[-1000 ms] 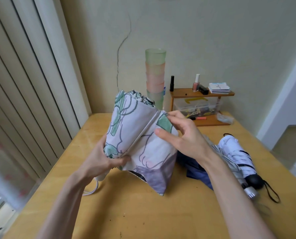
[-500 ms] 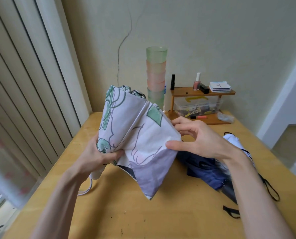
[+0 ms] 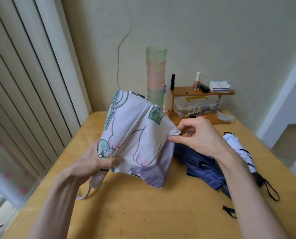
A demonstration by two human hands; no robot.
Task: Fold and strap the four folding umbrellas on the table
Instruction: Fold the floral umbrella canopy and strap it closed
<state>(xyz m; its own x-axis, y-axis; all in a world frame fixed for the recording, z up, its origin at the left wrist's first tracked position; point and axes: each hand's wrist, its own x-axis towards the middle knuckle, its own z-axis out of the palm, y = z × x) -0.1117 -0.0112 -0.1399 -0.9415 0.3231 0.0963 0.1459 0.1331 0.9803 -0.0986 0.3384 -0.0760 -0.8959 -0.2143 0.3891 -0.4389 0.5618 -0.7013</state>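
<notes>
I hold the floral umbrella (image 3: 136, 135) above the table (image 3: 143, 213), just in front of the cup stack (image 3: 156, 75), its long axis tilted: handle (image 3: 97, 180) down toward me, tip up toward the stack. My left hand (image 3: 93, 161) grips the gathered canopy above the handle, and my right hand (image 3: 200, 135) pinches a fold's edge. The blue umbrella (image 3: 202, 168) and white umbrella (image 3: 238, 152) lie to the stack's right, seemingly touching.

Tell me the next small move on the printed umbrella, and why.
Probably fold the pinched flap flat and wrap it round the printed umbrella. The right hand pinches that loose fabric corner, pulled out sideways. The left hand grips the umbrella just above its handle. The fabric hangs loose and unstrapped.
</notes>
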